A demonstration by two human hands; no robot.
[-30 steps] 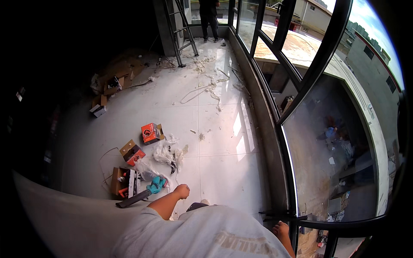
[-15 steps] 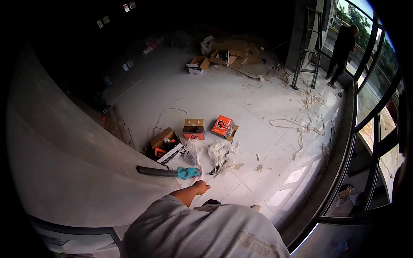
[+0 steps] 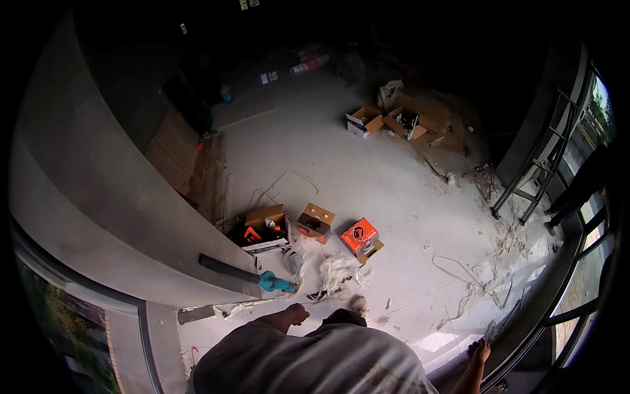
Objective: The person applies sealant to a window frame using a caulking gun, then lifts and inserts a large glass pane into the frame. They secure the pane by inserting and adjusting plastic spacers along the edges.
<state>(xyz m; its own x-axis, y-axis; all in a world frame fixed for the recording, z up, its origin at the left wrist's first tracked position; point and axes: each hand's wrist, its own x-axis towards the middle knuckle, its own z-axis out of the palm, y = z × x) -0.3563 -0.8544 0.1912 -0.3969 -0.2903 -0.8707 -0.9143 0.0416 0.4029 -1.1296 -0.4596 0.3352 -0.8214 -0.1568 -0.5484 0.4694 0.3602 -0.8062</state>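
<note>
The scene is viewed from high above a pale tiled floor (image 3: 394,197), so the person appears to be standing on something raised. The left hand (image 3: 296,314) hangs loosely curled above the floor with nothing seen in its grip; whether the fingers are fully closed cannot be told at this size. Nearest below it, a teal power tool (image 3: 274,283) with a long dark tube (image 3: 226,269) is laid flat at the foot of the curved grey wall (image 3: 98,217), apparently set down within reach. The right hand (image 3: 481,350) is placed against the dark window frame (image 3: 531,328) at the floor's right edge, seemingly for support; its grip is open as far as can be seen. Crumpled white plastic wrapping (image 3: 335,272) lies just beside the tool. An orange box (image 3: 359,236) and open cardboard boxes (image 3: 289,226) are grouped nearby. A stepladder (image 3: 535,177) stands well apart by the glazing.
</note>
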